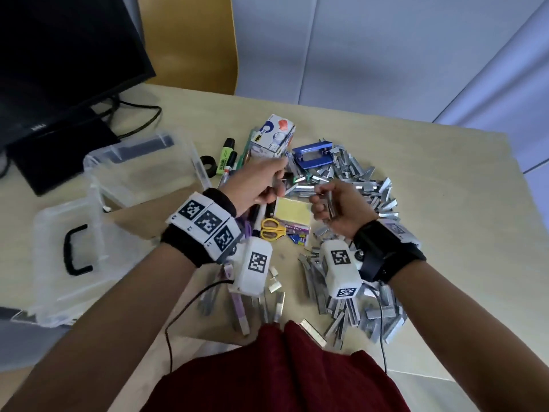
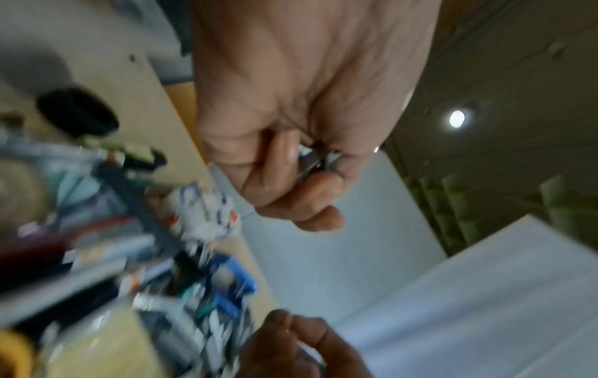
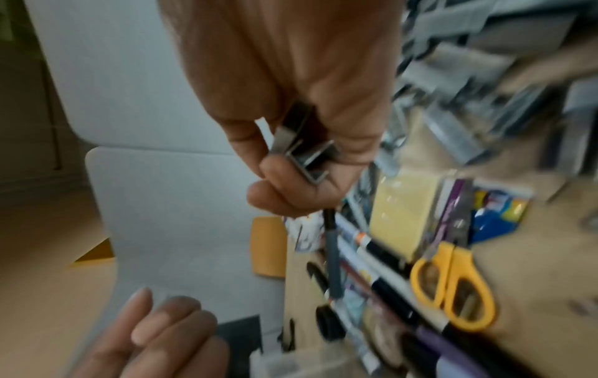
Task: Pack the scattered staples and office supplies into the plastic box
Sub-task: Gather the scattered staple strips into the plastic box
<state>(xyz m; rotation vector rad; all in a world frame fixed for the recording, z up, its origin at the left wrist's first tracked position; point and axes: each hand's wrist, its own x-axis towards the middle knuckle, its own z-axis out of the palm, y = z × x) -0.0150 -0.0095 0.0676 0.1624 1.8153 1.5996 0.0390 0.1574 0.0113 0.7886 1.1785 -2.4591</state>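
Observation:
My left hand (image 1: 273, 188) is raised over the middle of the desk, its fingers curled round a few metal staple strips (image 2: 315, 159). Close to its right, my right hand (image 1: 323, 200) grips a bundle of staple strips (image 3: 304, 158) in curled fingers. Loose staple strips lie in a big heap (image 1: 356, 179) behind the right hand and in another heap (image 1: 350, 307) near the front edge. The clear plastic box (image 1: 133, 173) stands open to the left of my left hand; what it holds is hard to tell.
The box's clear lid (image 1: 59, 227) with a black handle lies at the front left. Yellow scissors (image 1: 271, 230), a sticky note pad (image 1: 294, 208), pens, a blue hole punch (image 1: 312, 157), a tape carton (image 1: 273, 136), a highlighter (image 1: 225, 156) and a black tape roll (image 1: 208, 163) crowd the middle. A monitor (image 1: 59, 55) stands at the back left.

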